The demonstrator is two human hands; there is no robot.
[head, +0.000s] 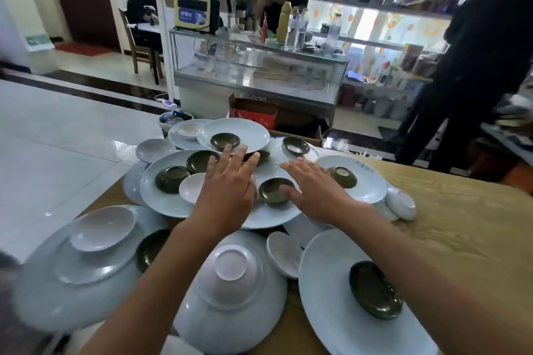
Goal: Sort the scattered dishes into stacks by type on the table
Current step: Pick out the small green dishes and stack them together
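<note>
Scattered dishes cover the wooden table: large pale plates, small white bowls and small dark olive saucers, overlapping one another. My left hand hovers with straight fingers over the middle pile, fingertips near the far big plate that carries an olive saucer. My right hand is spread flat, its thumb touching an olive saucer on the central plate. Neither hand holds anything. An upturned white bowl lies on a plate at the front.
A plate with an olive saucer lies at front right; a plate with a white bowl at front left. Beyond the table stand a cardboard box, a glass counter, and a person in dark clothes.
</note>
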